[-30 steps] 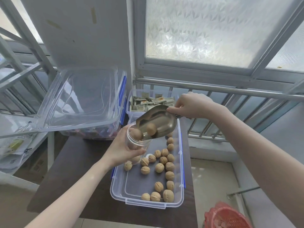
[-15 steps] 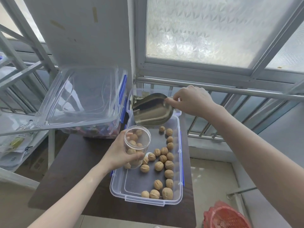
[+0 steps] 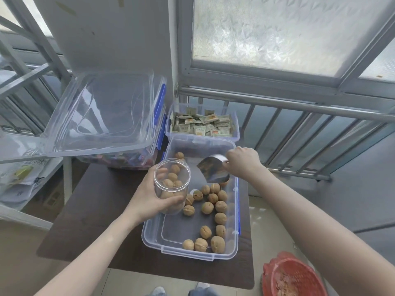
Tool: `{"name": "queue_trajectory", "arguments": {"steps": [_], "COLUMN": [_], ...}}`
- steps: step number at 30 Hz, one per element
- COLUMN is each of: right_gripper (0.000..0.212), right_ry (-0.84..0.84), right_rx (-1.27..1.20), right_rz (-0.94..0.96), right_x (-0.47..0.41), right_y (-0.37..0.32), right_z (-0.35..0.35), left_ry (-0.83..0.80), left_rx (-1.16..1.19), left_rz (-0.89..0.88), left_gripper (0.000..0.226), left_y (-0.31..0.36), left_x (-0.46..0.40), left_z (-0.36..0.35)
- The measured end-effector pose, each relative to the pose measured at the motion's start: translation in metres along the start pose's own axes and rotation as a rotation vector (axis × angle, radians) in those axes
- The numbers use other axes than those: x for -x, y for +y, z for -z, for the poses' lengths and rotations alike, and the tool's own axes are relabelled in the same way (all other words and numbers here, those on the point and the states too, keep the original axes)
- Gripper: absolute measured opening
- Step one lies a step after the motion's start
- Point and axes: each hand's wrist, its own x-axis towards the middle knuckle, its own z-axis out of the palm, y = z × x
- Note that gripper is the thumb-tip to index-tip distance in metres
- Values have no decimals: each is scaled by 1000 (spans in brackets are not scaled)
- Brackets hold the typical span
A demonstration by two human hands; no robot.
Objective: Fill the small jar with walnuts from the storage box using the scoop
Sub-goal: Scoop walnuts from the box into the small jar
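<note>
The left hand [image 3: 149, 201] is wrapped around a clear jar [image 3: 171, 185], fingers closed on its wall, holding it upright above the near-left edge of the box [image 3: 232, 253]. The jar is partly filled with walnuts; its mouth is open. The right hand [image 3: 242, 164] is clamped on the handle of a metal scoop [image 3: 212, 170], which points down into the far half of the box, its lip just beside a cluster of walnuts [image 3: 213, 201]. The scoop sits to the right of the jar, apart from it. More walnuts lie loose along the right side and near end of the box. The box rests on a dark table [image 3: 85, 210]. A tub of packets [image 3: 203, 124] stands beyond it, touching its far end. A large clear bin [image 3: 102, 116] sits far left, lid raised. A red basket [image 3: 292, 276] sits on the floor, near right.
</note>
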Motion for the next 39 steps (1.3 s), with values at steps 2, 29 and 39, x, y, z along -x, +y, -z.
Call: {"name": "queue_trajectory", "arguments": {"steps": [2,29,39], "right_gripper": [28,37,30], "right_ry": [-38,-307,-291], "right_rx": [59,-42,-24], "right_rz": [-6,287,352], "right_x": [-4,-2,8], "right_y": [-1,-27,-37], "right_z": [-11,-57,-53], "left_ry": [6,15,-24], "left_rx": [1,14,49], "left_rz": [7,73,113], "left_gripper": [95,99,104], "left_y": [-1,-14,-18], "left_x": [0,-18,-20], "left_z": [0,1,0]}}
